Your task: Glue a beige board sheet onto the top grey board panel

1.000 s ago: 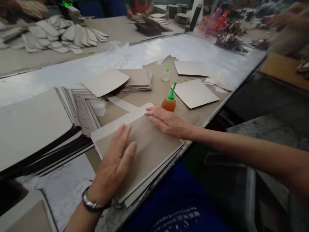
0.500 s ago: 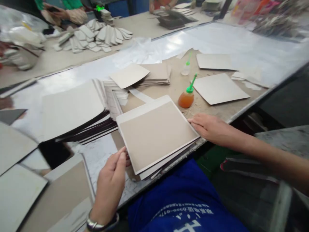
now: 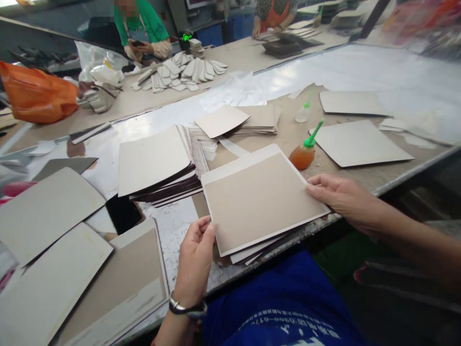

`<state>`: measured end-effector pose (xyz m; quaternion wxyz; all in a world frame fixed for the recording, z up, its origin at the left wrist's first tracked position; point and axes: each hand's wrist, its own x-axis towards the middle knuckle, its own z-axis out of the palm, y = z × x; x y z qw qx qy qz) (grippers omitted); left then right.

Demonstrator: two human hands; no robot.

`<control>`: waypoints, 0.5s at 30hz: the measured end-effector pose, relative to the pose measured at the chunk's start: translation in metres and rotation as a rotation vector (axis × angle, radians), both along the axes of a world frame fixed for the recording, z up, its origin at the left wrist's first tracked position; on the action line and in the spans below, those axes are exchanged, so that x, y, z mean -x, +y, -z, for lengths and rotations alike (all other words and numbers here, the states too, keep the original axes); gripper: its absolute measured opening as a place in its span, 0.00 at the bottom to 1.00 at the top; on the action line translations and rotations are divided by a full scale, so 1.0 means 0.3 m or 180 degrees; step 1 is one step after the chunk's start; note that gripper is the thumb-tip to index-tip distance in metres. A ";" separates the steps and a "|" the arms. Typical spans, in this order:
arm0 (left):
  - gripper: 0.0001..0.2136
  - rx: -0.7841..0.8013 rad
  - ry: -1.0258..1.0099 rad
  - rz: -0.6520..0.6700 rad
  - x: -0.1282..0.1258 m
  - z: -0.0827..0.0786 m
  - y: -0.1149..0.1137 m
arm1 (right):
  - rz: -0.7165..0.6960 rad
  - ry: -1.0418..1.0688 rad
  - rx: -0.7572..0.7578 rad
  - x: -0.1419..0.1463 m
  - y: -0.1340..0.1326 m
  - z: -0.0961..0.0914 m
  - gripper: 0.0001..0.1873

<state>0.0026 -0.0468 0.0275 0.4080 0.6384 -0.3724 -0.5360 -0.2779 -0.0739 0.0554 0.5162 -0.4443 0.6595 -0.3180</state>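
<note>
A beige cardboard panel point(image 3: 264, 199) with pale borders lies over several more sheets at the table's front edge. My left hand point(image 3: 196, 254), wearing a wristwatch point(image 3: 187, 307), pinches the panel's left edge near its front corner. On the opposite edge, my right hand point(image 3: 342, 199) grips with the thumb on top and the fingers partly hidden. Just behind the panel sits a squeeze bottle point(image 3: 302, 157) of amber liquid with a green nozzle. To its left rises a stack of pale boards point(image 3: 154, 156).
More panels lie at the left point(image 3: 50, 211) and right point(image 3: 362, 142). Beside the left ones is a black phone-like object point(image 3: 123, 215). A clear bottle point(image 3: 302, 113) stands farther back. Across the table, a person in green point(image 3: 151, 29) sits behind a pile of pale pieces point(image 3: 183, 72).
The view has swung left, so everything sits farther right and an orange bag has come into sight. My right thumb now rests over the panel's edge; my left hand keeps its hold.
</note>
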 end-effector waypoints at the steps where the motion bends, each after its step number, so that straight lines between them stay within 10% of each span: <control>1: 0.19 -0.0071 0.0116 -0.0051 0.000 -0.003 0.000 | 0.0040 -0.0180 0.0038 -0.010 0.005 -0.001 0.19; 15: 0.04 -0.1048 0.0944 -0.1674 0.017 -0.083 0.013 | -0.0328 -0.0281 0.0485 -0.086 0.083 -0.030 0.14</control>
